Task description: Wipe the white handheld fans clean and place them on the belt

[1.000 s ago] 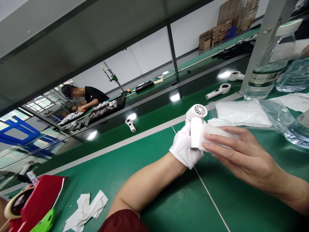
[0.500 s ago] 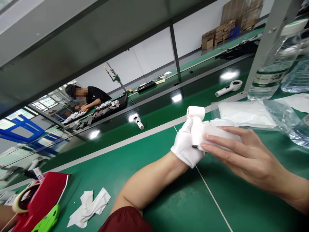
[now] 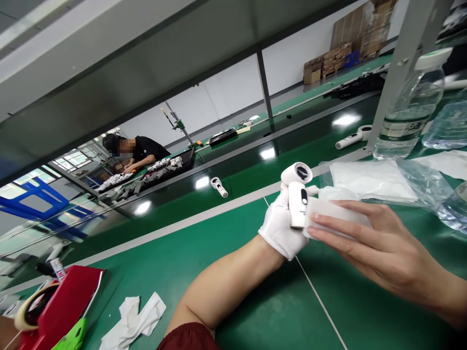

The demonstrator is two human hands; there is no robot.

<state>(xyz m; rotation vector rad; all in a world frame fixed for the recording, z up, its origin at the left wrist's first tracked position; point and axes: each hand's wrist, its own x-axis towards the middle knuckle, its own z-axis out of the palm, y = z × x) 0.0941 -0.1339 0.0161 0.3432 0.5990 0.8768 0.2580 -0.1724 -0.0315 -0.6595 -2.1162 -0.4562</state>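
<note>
My left hand [image 3: 280, 221], in a white glove, is closed around a small white handheld device [image 3: 298, 209]. The device has a round head with a dark centre, tilted up to the right, and a dark oval panel on its handle. My bare right hand [image 3: 379, 243] grips a translucent white block-like piece [image 3: 333, 216] between fingers and thumb; its left end meets the device's handle. My right thumb is hidden behind the piece.
Plastic packaging [image 3: 372, 180] and water bottles [image 3: 404, 112] stand at the right. Similar devices lie on the conveyor [image 3: 241, 182]. A red holder [image 3: 69, 301], tape roll, green tool and white scraps [image 3: 133, 318] are at lower left. A person works beyond.
The device has turned in my left hand, so its dark round centre and handle panel now face me. My right hand keeps hold of the translucent piece. The view has shifted slightly.
</note>
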